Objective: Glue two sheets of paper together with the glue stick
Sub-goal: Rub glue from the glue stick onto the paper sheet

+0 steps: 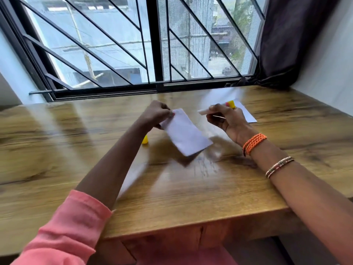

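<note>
My left hand [157, 113] pinches the top corner of a small white sheet of paper [186, 133] and holds it tilted above the wooden table [191, 188]. My right hand [226, 118] grips the glue stick [208, 110], whose white glue end points left toward the sheet and whose yellow base shows behind my fingers. A small gap separates the glue tip from the paper. A second white sheet [246, 112] lies flat on the table behind my right hand. The yellow glue cap [145, 140] stands on the table, partly hidden by my left forearm.
A barred window [152, 44] runs along the table's far edge. A dark curtain [286, 41] hangs at the back right corner beside a white wall. The table's front edge is near my body.
</note>
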The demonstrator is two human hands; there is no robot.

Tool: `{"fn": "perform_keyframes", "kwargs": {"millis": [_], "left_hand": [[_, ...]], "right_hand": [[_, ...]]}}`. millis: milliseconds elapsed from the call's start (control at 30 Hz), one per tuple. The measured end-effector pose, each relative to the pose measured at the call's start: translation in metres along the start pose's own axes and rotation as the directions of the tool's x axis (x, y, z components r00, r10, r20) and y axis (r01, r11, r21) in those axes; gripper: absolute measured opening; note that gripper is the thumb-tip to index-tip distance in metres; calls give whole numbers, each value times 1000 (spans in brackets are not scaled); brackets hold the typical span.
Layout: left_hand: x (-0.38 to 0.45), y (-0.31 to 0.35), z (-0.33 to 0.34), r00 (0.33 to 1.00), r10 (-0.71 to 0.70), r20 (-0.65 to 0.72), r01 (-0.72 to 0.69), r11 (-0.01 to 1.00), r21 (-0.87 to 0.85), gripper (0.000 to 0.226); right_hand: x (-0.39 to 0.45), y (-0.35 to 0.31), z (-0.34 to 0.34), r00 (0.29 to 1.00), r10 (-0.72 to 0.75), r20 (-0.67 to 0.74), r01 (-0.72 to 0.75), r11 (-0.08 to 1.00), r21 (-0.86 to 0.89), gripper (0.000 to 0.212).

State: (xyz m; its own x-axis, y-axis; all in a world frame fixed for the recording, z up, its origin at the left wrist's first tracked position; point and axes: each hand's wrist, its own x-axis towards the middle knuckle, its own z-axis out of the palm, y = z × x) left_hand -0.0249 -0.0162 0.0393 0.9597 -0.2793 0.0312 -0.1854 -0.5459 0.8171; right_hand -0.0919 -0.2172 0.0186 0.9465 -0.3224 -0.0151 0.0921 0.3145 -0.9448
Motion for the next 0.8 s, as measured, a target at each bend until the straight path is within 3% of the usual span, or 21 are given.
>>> {"fn": "perform_keyframes", "kwargs": {"millis": [100,167,267,433,500,567,667,733,800], "left_hand": [[-8,-3,3,974,-115,-196,101,992,-78,6],[-16,-3,6,960,-111,-257,133,988,73,13],[-28,-5,11,947,-138,-290,239,907,348,43],[-45,7,18,960,-67,-273,252,636,730,32],[-46,12,20,969,16,-245,183,618,765,35],[-43,14,26,988,101,-114,12,696,718,37],[-38,13,44,967,244,70,-234,750,619,38],[-34,7,57,956,267,120,-283,737,614,37],[-30,0,65,956,252,152,-289,716,635,34]], "right_hand": [[0,-5,-1,999,-39,-20,38,998,-53,6],[0,-5,-4,997,-64,-46,56,985,-160,7],[-7,4,-14,997,-62,-50,42,943,-331,8],[-12,7,-24,990,-123,-66,86,912,-400,11],[-7,5,-25,985,-151,-81,105,905,-412,12],[-3,5,-26,986,-141,-89,87,891,-445,3],[0,4,-25,985,-145,-93,76,852,-519,13],[1,4,-23,985,-148,-85,74,822,-564,13],[4,6,-24,985,-161,-67,85,776,-625,26]]}}
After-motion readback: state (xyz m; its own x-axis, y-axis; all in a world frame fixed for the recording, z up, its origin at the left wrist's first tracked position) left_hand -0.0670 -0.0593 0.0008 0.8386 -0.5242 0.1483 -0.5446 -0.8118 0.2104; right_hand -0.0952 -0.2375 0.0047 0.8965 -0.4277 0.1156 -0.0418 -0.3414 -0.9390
